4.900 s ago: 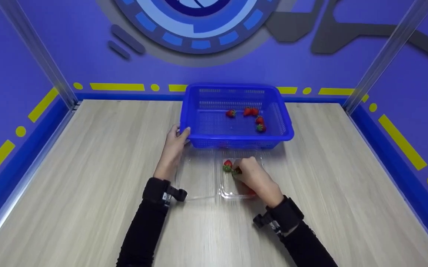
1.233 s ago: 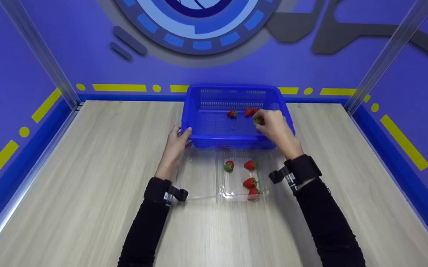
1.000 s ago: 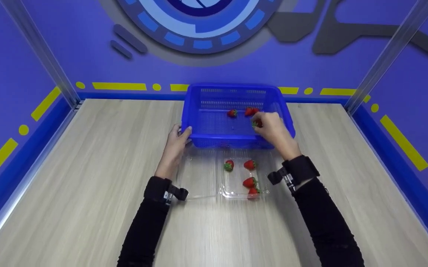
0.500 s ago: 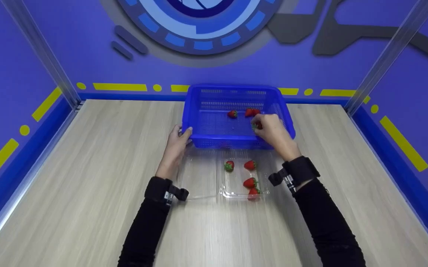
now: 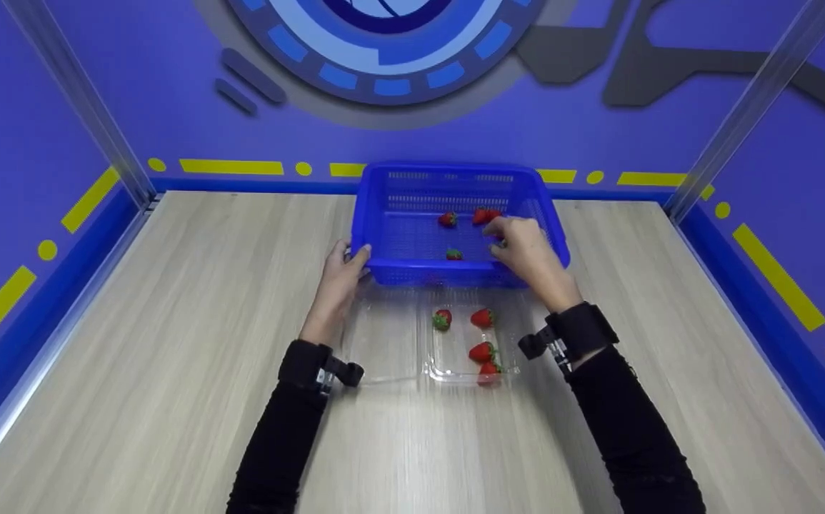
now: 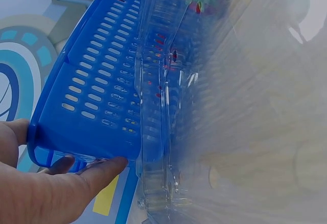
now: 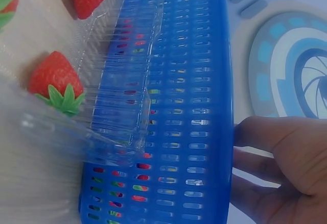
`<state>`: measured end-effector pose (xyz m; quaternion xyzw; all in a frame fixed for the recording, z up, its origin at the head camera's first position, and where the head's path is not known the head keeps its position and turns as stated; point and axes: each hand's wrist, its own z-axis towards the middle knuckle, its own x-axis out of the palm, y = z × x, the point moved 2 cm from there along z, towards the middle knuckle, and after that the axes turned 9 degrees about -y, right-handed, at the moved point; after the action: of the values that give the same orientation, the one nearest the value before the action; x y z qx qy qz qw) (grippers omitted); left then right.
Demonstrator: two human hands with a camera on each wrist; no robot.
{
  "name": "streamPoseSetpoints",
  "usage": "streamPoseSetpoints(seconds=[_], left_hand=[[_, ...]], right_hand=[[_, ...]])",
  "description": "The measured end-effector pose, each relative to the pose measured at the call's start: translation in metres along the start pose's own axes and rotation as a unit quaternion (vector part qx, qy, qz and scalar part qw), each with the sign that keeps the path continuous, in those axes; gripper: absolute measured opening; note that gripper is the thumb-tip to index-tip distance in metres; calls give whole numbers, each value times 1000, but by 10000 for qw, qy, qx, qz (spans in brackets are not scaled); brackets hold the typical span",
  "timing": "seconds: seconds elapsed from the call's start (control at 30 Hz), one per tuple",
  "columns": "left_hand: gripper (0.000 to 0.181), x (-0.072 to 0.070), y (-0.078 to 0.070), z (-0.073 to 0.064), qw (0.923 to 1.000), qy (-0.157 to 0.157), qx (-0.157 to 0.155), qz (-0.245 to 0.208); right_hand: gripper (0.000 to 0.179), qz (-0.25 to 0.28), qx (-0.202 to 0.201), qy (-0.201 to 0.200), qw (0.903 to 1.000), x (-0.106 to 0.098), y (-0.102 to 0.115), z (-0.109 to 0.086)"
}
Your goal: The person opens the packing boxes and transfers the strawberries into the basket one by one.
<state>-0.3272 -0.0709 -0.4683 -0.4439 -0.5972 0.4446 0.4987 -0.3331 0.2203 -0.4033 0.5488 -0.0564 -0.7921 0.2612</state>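
My left hand [image 5: 341, 277] grips the left front corner of a blue perforated plastic basket [image 5: 437, 264]; in the left wrist view its thumb [image 6: 104, 175] lies against the basket wall. Over the basket's right front part is my right hand [image 5: 524, 250], thumb and fingers parted, with no strawberry visible between them. Near the basket's front wall lies a strawberry [image 5: 453, 254], leaves showing. Farther back are another strawberry [image 5: 447, 219] and a touching pair of strawberries [image 5: 483, 215]. Part of the basket floor is hidden behind my right hand.
In front of the basket lies an opened clear plastic clamshell box [image 5: 448, 376]. Its right half holds several strawberries [image 5: 482, 351]; its left half [image 5: 383, 343] lies flat on the wooden table [image 5: 205, 300]. Blue panels [image 5: 312, 135] enclose the table's back and sides.
A strawberry pinched in my right hand half a second ago has left it, and one now lies to the left, near the basket's front wall. My left hand stays put.
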Motion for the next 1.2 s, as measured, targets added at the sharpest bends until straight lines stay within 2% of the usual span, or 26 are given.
streamPoseSetpoints(seconds=[0.33, 0.6, 0.73, 0.93, 1.2], left_hand=[[41, -2, 5, 0, 10000, -16, 53, -64], [41, 0, 6, 2, 9999, -20, 43, -93], [41, 0, 6, 2, 9999, 15, 70, -149], [43, 0, 6, 2, 9999, 60, 105, -94], [42, -1, 6, 2, 9999, -12, 138, 23]], right_hand=[[24, -108, -98, -29, 9999, -3, 11, -13], [22, 85, -547, -281, 9981, -8, 42, -38], [25, 219, -736, -258, 9967, -8, 59, -55], [28, 320, -872, 148, 9956, 0, 75, -86], [28, 116, -817, 982, 9917, 24, 72, -116]])
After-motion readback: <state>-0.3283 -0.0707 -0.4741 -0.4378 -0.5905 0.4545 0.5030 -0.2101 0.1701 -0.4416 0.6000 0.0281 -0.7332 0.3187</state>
